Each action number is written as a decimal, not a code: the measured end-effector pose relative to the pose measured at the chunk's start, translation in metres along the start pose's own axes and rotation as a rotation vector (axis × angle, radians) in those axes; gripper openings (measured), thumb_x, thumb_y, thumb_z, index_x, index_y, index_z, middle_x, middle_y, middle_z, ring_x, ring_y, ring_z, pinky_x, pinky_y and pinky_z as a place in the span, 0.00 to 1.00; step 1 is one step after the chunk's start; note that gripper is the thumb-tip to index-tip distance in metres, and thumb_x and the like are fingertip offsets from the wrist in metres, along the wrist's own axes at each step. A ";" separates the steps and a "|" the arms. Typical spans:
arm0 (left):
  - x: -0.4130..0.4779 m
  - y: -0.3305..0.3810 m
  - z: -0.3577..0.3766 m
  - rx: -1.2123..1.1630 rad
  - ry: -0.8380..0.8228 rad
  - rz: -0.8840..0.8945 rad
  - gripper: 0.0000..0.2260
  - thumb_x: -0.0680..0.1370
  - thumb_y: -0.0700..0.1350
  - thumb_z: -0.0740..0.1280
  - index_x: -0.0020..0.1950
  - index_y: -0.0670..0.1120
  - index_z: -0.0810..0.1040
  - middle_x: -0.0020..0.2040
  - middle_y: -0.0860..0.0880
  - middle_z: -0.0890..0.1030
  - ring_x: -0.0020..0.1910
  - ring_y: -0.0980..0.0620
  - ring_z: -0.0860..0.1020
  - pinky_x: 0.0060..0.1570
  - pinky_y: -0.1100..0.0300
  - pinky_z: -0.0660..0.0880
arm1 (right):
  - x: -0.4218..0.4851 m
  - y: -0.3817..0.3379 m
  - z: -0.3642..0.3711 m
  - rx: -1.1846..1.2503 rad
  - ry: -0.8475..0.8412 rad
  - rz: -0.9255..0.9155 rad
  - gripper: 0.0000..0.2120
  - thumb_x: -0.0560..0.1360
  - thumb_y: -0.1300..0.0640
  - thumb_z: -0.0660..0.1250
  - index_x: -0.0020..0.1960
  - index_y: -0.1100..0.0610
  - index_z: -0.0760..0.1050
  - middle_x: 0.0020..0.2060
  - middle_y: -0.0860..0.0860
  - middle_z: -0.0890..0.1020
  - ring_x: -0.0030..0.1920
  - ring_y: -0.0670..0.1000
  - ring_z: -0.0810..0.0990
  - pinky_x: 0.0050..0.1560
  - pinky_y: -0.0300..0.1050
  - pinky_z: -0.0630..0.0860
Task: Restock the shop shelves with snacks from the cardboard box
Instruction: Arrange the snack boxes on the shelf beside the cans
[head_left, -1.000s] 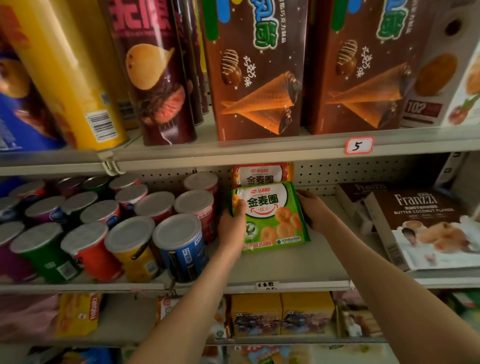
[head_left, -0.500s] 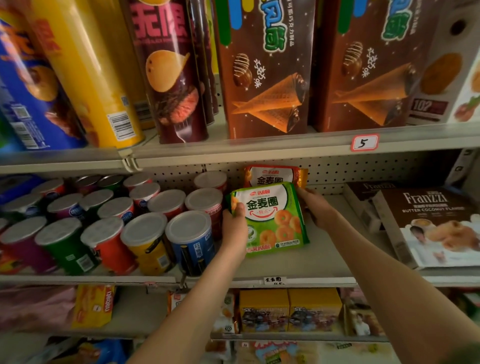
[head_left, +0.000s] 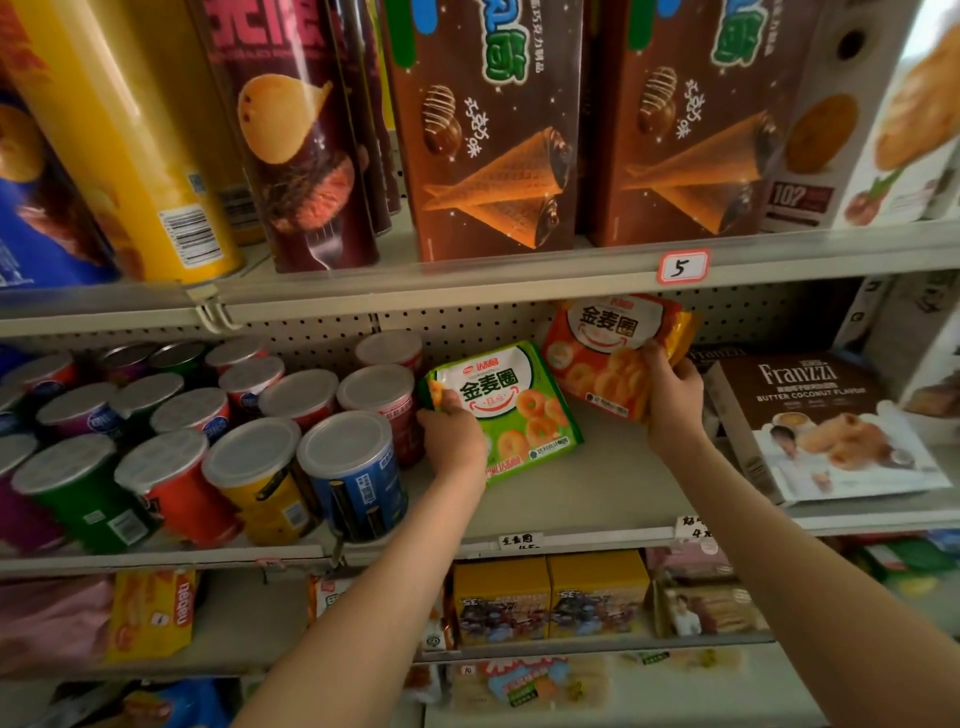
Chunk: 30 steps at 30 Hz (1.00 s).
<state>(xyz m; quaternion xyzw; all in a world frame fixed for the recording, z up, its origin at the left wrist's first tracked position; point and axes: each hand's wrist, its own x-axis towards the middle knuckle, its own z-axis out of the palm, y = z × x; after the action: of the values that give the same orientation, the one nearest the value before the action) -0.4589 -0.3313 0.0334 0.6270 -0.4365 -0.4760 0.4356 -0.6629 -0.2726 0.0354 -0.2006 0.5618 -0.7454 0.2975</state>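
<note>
- the step in hand seems to be arranging two packs on the middle shelf (head_left: 597, 493); the cardboard box is not in view.
- the left hand (head_left: 452, 436) grips the left edge of the green snack pack (head_left: 511, 410), thumb on its front; this pack leans just beside the small cans (head_left: 353, 467).
- the right hand (head_left: 672, 395) has its fingers curled round the orange snack pack (head_left: 608, 353), which is tilted near the back wall, beside the franzzi box (head_left: 826, 415).
- next, i think, each pack must be set upright in its own row before the hands let go.
</note>
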 end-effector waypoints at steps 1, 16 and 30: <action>0.001 0.001 0.001 0.012 -0.002 0.006 0.22 0.83 0.53 0.51 0.70 0.39 0.62 0.64 0.39 0.75 0.60 0.40 0.76 0.50 0.54 0.72 | -0.001 -0.002 -0.003 0.028 0.000 -0.002 0.15 0.74 0.49 0.68 0.57 0.53 0.71 0.52 0.52 0.80 0.52 0.51 0.80 0.53 0.49 0.78; 0.034 0.024 0.016 0.042 -0.146 0.104 0.23 0.81 0.53 0.57 0.72 0.42 0.63 0.66 0.42 0.73 0.62 0.42 0.74 0.59 0.47 0.74 | -0.016 -0.007 -0.026 0.143 0.032 0.020 0.26 0.73 0.48 0.69 0.68 0.54 0.67 0.59 0.54 0.79 0.56 0.54 0.80 0.57 0.55 0.77; 0.053 0.014 0.023 0.167 -0.106 0.121 0.22 0.78 0.48 0.66 0.69 0.41 0.65 0.64 0.42 0.75 0.59 0.42 0.76 0.50 0.53 0.76 | -0.026 -0.014 -0.013 0.175 0.002 -0.103 0.15 0.76 0.51 0.66 0.62 0.50 0.69 0.58 0.52 0.79 0.56 0.52 0.80 0.53 0.49 0.78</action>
<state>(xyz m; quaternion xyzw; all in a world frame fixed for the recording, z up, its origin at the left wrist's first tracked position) -0.4741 -0.3891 0.0315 0.6075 -0.5343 -0.4433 0.3859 -0.6548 -0.2435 0.0458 -0.2015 0.4838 -0.8061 0.2747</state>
